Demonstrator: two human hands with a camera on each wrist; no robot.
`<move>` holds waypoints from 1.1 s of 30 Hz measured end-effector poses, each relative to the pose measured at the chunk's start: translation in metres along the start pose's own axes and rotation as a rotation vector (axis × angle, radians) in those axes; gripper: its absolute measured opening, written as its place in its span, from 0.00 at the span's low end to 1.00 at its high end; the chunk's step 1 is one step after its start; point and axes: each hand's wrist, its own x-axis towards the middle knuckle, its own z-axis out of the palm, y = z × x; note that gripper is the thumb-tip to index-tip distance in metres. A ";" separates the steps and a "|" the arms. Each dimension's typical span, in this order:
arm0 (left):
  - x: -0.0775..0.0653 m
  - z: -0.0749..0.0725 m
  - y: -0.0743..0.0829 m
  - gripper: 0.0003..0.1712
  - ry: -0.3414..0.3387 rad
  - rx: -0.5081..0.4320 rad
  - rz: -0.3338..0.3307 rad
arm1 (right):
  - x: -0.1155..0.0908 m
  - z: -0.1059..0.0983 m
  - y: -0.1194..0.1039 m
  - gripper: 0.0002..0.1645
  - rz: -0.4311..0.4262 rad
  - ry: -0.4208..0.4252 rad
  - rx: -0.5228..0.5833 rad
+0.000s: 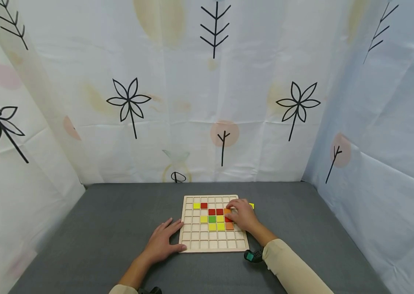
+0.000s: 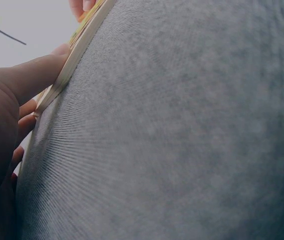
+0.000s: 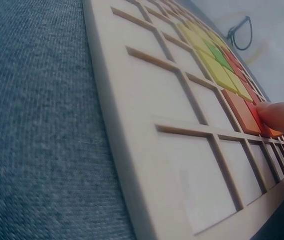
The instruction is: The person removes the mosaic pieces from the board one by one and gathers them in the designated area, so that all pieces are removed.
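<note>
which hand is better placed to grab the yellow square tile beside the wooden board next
Right hand, probably: it is over the right side of the pale square wooden grid board, close to the partly hidden yellow square tile. The left hand touches the opposite edge.

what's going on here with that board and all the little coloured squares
A person is working with bare hands at a wooden grid board on a grey table. The left hand rests at the board's left edge, while the right hand reaches over its right side, touching a red tile. Yellow, red, orange and green tiles fill some squares; many are bare. A yellow piece, partly hidden, shows beyond the right hand.
</note>
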 end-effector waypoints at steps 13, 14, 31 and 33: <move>0.000 0.001 -0.002 0.49 0.007 0.001 0.008 | 0.001 -0.002 -0.007 0.12 0.059 0.014 0.039; 0.000 0.001 -0.002 0.49 0.007 0.002 0.007 | 0.001 -0.003 -0.008 0.11 0.063 0.012 0.038; 0.000 0.001 -0.003 0.49 0.008 -0.002 0.019 | -0.005 -0.002 -0.013 0.09 0.089 0.026 0.107; 0.000 0.001 -0.003 0.49 0.011 -0.003 0.022 | -0.004 -0.002 -0.012 0.09 0.082 0.027 0.106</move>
